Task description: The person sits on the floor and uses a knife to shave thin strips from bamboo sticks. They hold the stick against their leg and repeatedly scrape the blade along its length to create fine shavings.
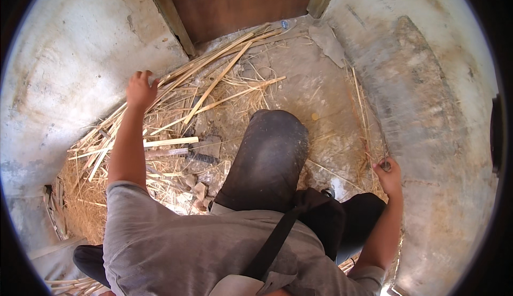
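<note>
My left hand [141,90] is raised beside the left wall, its fingers slightly curled and apart, with nothing seen in it. Close by its fingertips runs a bundle of long pale bamboo-like strips [214,55], which slants along the foot of the wall. On the right, my right hand [391,177] is closed near the base of the other wall. A small round greyish end [385,165] shows between its fingers; the kind of thing is too small to tell. Thin strips [359,101] lie along the wall's foot just beyond that hand.
My bent knee [275,146] in dark trousers takes up the middle. Fibrous shavings [88,189] and split pieces cover the floor at left. A brown door [240,2] closes the far side, between stained walls. A small blue round thing [284,24] lies near it.
</note>
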A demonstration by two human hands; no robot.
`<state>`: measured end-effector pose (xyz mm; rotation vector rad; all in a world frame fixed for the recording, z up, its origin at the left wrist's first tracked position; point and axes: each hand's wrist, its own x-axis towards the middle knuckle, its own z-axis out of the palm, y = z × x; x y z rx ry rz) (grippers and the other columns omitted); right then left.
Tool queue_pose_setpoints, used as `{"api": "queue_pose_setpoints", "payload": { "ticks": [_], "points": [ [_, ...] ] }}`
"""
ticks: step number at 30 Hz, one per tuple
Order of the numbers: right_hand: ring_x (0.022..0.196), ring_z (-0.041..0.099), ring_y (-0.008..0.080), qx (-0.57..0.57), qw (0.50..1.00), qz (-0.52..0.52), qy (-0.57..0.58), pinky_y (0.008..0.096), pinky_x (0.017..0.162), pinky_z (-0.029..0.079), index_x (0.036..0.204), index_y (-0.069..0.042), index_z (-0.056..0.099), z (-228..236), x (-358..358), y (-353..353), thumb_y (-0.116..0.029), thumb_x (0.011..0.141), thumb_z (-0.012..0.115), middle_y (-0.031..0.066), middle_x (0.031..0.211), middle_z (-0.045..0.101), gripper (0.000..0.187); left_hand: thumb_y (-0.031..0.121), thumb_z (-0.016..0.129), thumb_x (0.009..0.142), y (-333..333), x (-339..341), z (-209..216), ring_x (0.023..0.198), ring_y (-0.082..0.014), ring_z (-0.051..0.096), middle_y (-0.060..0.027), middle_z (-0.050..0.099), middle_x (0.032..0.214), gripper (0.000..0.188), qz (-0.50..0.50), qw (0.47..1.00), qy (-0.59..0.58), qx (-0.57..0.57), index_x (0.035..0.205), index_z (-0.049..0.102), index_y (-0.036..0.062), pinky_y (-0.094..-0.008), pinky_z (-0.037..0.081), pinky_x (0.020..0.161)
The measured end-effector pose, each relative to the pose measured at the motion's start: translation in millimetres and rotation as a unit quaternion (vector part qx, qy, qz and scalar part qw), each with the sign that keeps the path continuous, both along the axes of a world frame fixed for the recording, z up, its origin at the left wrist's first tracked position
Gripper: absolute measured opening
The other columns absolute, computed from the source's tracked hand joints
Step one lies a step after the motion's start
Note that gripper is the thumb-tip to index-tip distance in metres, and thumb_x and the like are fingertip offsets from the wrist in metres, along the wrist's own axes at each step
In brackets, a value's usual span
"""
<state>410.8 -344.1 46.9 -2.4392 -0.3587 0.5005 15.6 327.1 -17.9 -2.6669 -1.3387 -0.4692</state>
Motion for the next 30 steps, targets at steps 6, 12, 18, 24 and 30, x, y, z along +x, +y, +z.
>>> {"api": "queue_pose_setpoints", "payload": {
  "ticks": [6, 12, 18, 24, 30],
  "points": [
    [0.063, 0.052, 0.0123, -0.056, 0.998, 0.009, -0.011, 0.0313, 0.062, 0.043, 0.080, -0.004, 0.059, -18.9, 16.7, -54.4, -0.019, 0.083, 0.082, 0.0011, 0.065, 0.054, 0.028, 0.027, 0.071, 0.090, -77.4, -13.7, -95.2, 0.094, -0.0414, 0.069, -0.0202, 0.067, 0.116, 0.021, -0.091, 0.962, -0.044, -0.253, 0.101, 0.073, 0.0091, -0.0483, 0.055, 0.087],
    [0.057, 0.052, 0.0135, -0.073, 0.990, -0.078, 0.090, 0.0322, 0.056, 0.043, 0.079, -0.004, 0.060, -30.5, 10.4, -75.1, -0.028, 0.087, 0.079, 0.0023, 0.064, 0.055, 0.031, 0.045, 0.069, 0.091, -122.0, -58.9, -185.3, 0.120, -0.0400, 0.060, -0.0233, 0.061, 0.129, 0.048, 0.043, 0.908, 0.132, -0.396, 0.123, 0.067, 0.0089, -0.0468, 0.049, 0.104],
    [0.055, 0.053, 0.0130, -0.126, 0.987, -0.042, 0.095, 0.0319, 0.053, 0.042, 0.081, -0.003, 0.060, -45.2, 19.2, -93.1, -0.031, 0.088, 0.078, 0.0030, 0.063, 0.056, 0.034, 0.050, 0.068, 0.089, -137.6, -97.7, -223.3, 0.128, -0.0396, 0.054, -0.0213, 0.054, 0.136, 0.057, 0.149, 0.893, 0.196, -0.377, 0.131, 0.062, 0.0125, -0.0508, 0.046, 0.107],
    [0.056, 0.053, 0.0134, -0.120, 0.984, -0.052, 0.118, 0.0316, 0.053, 0.042, 0.083, -0.001, 0.062, -54.2, 24.2, -110.2, -0.034, 0.087, 0.079, 0.0033, 0.063, 0.058, 0.037, 0.045, 0.070, 0.089, -132.1, -82.5, -208.8, 0.132, -0.0395, 0.049, -0.0194, 0.048, 0.141, 0.052, 0.143, 0.902, 0.173, -0.370, 0.131, 0.062, 0.0161, -0.0519, 0.044, 0.108],
    [0.057, 0.054, 0.0134, -0.159, 0.978, -0.056, 0.122, 0.0312, 0.054, 0.043, 0.086, 0.000, 0.064, -60.2, 27.2, -107.8, -0.034, 0.086, 0.080, 0.0040, 0.065, 0.059, 0.038, 0.045, 0.066, 0.092, -111.6, -66.7, -231.6, 0.139, -0.0339, 0.040, -0.0118, 0.045, 0.147, 0.054, 0.150, 0.913, 0.149, -0.349, 0.137, 0.056, 0.0158, -0.0516, 0.039, 0.111]
  ]
}}
